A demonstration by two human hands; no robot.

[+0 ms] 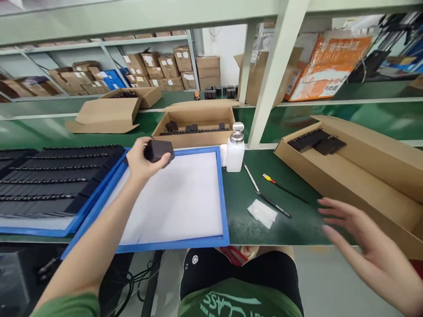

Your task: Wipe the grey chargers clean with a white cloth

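Observation:
My left hand is closed around a small black box-shaped block. It holds the block above the far left part of a blue-rimmed tray with a white lining. What kind of part the block is does not show. Over the bench's front right edge, my right hand is held with its fingers stretched out and nothing in them. Beside it stands a long open cardboard box with a few black pieces at its far left end.
Left, another blue tray carries rows of black pieces. A white pump bottle stands by the lined tray. Tweezers, a white stick, a yellow-tipped cable and a white wipe lie right. Behind is another cardboard box.

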